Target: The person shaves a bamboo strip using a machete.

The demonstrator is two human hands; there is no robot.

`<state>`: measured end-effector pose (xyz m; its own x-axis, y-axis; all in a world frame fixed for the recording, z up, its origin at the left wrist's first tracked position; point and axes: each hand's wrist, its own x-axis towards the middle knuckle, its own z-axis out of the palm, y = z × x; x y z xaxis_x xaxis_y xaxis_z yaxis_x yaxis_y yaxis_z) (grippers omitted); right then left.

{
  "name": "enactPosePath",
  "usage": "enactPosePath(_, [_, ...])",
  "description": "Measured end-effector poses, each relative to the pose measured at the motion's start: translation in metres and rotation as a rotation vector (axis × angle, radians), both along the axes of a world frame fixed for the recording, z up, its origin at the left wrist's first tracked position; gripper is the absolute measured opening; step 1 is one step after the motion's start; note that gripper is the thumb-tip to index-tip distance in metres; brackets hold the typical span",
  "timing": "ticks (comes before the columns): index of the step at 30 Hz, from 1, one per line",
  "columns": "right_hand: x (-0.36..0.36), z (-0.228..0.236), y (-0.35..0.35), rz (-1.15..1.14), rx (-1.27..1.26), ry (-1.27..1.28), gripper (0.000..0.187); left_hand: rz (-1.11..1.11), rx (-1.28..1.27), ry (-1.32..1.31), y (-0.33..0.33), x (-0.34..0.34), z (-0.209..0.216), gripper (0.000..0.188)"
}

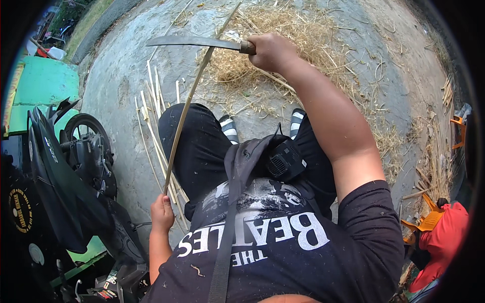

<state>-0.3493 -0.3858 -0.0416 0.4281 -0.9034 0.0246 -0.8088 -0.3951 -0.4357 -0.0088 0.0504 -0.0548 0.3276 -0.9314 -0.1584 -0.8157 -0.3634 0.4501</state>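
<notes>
Across the whole upper part of the view spreads a grey concrete floor [121,76], its far edge bent by the lens and its right side fading into the dark rim. On the floor's left side stands a black motor scooter [65,166], cut off by the left and bottom edges so that only its front wheel, panels and part of the body show. Toward the floor's far middle lies a loose heap of dry straw-coloured shavings [283,30], thinning out to the right. At the lower right edge a figure in a red garment [444,242] is mostly out of frame, and what it is doing cannot be made out. Beside the person's left knee, a bundle of pale split bamboo strips [151,116] lies on the floor, its near end hidden behind the leg in black trousers. One long thin bamboo strip [184,111] runs slantwise from the lap up toward the far edge; the left hand [161,212] is closed around its lower end. The right hand [270,50] is wrapped tight around the handle of a curved steel-bladed knife [197,41], whose blade crosses the strip and seems to rest against it, though the contact is hard to judge.
</notes>
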Motion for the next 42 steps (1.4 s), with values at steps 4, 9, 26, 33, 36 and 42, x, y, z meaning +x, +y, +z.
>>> enactPosePath(4, [0.01, 0.018, 0.021, 0.271, -0.201, 0.161, 0.018, -0.006, -0.035, -0.065, -0.001, -0.001, 0.003, 0.054])
enactPosePath(9, [-0.023, -0.028, -0.039, -0.172, 0.236, -0.12, 0.024, -0.034, -0.05, -0.101, 0.0, 0.014, 0.003, 0.056])
enactPosePath(26, [-0.04, -0.023, -0.037, -0.295, 0.083, -0.069, 0.026, -0.029, 0.04, -0.091, 0.002, 0.017, 0.026, 0.056])
enactPosePath(33, [-0.011, 0.0, -0.005, 0.202, -0.038, 0.116, 0.023, 0.046, 0.118, 0.176, -0.002, 0.035, 0.007, 0.059])
enactPosePath(36, [-0.029, -0.028, -0.04, -0.007, 0.085, -0.015, 0.026, 0.092, 0.185, 0.313, -0.002, 0.042, 0.02, 0.059])
enactPosePath(42, [-0.053, -0.036, -0.061, -0.489, 0.382, -0.436, 0.041, 0.199, 0.25, 0.46, -0.014, 0.03, 0.027, 0.056])
